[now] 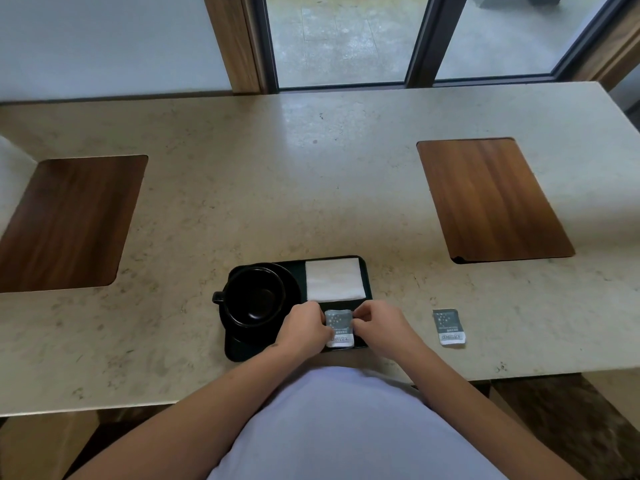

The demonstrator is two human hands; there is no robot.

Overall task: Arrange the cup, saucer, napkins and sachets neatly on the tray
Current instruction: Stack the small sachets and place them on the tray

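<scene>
A black tray [366, 271] lies near the table's front edge. On its left half a black cup [254, 296] stands on a black saucer [293, 285], handle pointing left. A white folded napkin [334, 283] lies on the tray's far right part. Below the napkin a grey sachet [338, 326] lies on the tray. My left hand [304, 329] pinches its left edge and my right hand [379, 322] pinches its right edge. A second grey sachet [448, 326] lies on the table, to the right of the tray.
The beige stone table [311, 185] has two inset wooden panels, one at the left [65, 223] and one at the right [488, 199]. A window with dark frames runs along the table's far edge.
</scene>
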